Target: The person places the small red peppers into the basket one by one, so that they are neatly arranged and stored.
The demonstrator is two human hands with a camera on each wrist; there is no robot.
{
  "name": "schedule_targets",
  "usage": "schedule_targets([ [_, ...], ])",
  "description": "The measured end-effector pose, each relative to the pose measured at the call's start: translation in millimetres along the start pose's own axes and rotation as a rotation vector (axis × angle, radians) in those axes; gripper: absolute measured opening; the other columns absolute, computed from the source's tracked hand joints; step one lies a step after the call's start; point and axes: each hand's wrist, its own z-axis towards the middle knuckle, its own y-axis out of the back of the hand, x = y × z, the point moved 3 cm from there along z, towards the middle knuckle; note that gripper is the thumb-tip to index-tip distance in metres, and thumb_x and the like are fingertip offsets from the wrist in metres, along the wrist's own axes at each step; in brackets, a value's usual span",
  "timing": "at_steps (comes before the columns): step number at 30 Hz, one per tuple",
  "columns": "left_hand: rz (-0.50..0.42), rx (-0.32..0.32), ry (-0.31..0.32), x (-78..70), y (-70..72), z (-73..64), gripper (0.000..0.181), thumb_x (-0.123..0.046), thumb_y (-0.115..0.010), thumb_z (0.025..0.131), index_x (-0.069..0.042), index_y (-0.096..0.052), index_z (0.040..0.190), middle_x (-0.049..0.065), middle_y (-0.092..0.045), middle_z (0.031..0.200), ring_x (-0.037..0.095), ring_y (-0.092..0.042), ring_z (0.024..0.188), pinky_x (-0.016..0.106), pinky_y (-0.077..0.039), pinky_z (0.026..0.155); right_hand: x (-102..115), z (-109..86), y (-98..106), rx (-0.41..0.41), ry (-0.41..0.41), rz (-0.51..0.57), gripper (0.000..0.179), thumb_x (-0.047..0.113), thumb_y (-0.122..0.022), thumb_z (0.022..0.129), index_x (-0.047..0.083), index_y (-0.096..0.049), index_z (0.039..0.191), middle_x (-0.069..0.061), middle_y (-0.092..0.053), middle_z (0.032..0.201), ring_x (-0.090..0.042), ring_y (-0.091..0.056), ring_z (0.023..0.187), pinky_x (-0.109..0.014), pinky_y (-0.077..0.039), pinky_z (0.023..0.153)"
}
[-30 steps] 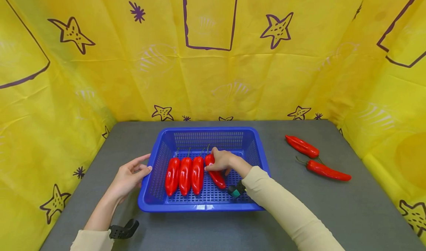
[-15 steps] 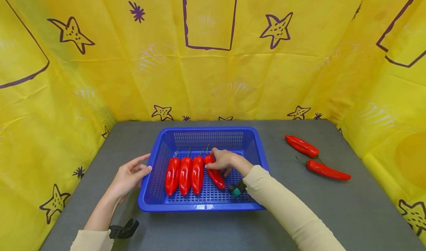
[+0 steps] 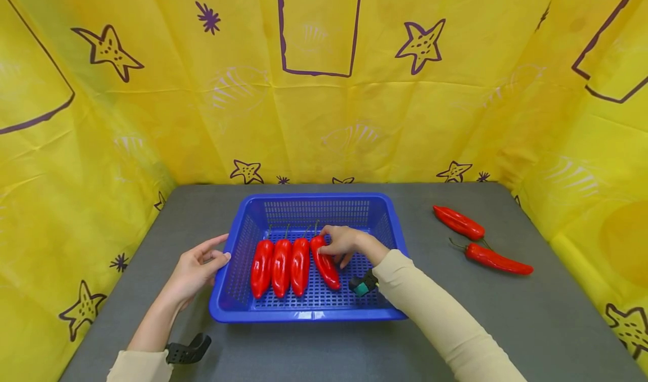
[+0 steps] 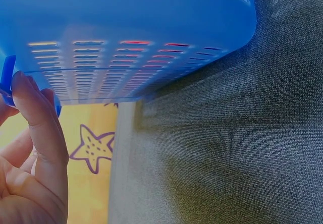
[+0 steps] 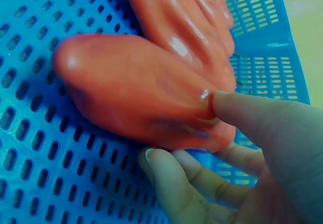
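A blue plastic basket (image 3: 314,315) with slotted walls stands on the grey table. Several glossy red chili peppers lie inside, stems toward the far wall; three, such as the middle pepper (image 3: 282,268), sit side by side at left. Slightly tilted, another red chili pepper (image 3: 324,264) lies just right of that row. My right hand (image 3: 346,244) holds it near the stem end; the right wrist view shows the thumb (image 5: 242,108) touching its surface and other fingers along its side. My left hand (image 3: 199,269) pinches the basket's left rim, with a finger (image 4: 43,123) against it.
Two more red peppers lie on the table right of the basket, an upper pepper (image 3: 459,222) and a lower pepper (image 3: 498,259). Yellow patterned cloth (image 3: 324,129) rises behind the table and along both sides.
My right hand has shifted slightly to the right, baring more of the pepper, which sits a little straighter. The left hand and basket stay in place.
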Motion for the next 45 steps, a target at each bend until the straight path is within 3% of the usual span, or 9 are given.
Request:
schedule_targets([
  [20, 0.003, 0.004, 0.012, 0.2, 0.9, 0.4, 0.063, -0.034, -0.063, 0.087, -0.014, -0.037, 0.141, 0.012, -0.062, 0.095, 0.020, -0.062, 0.074, 0.036, -0.055, 0.066, 0.5, 2.7, -1.9, -0.017, -0.019, -0.018, 0.036, 0.028, -0.064, 0.086, 0.006, -0.047, 0.110, -0.013, -0.059, 0.088, -0.021, -0.063, 0.065, -0.032, -0.054, 0.052],
  [38, 0.001, 0.006, 0.010, -0.6, 1.1, -0.3, 0.063, -0.034, -0.063, 0.087, -0.013, -0.037, 0.140, 0.012, -0.063, 0.096, 0.020, -0.063, 0.074, 0.035, -0.055, 0.067, 1.4, 1.2, 0.1, -0.018, -0.035, -0.014, 0.037, 0.030, -0.062, 0.087, 0.004, -0.049, 0.111, -0.012, -0.062, 0.089, -0.021, -0.064, 0.068, -0.034, -0.055, 0.055],
  [45, 0.006, 0.003, 0.009, -1.5, 1.1, -0.9, 0.062, -0.034, -0.063, 0.087, -0.013, -0.038, 0.140, 0.012, -0.063, 0.096, 0.019, -0.063, 0.075, 0.035, -0.055, 0.067, 1.1, -0.2, 9.0, -0.059, -0.006, -0.051, 0.044, 0.027, -0.060, 0.088, 0.003, -0.048, 0.123, -0.015, -0.063, 0.090, -0.022, -0.065, 0.069, -0.032, -0.055, 0.053],
])
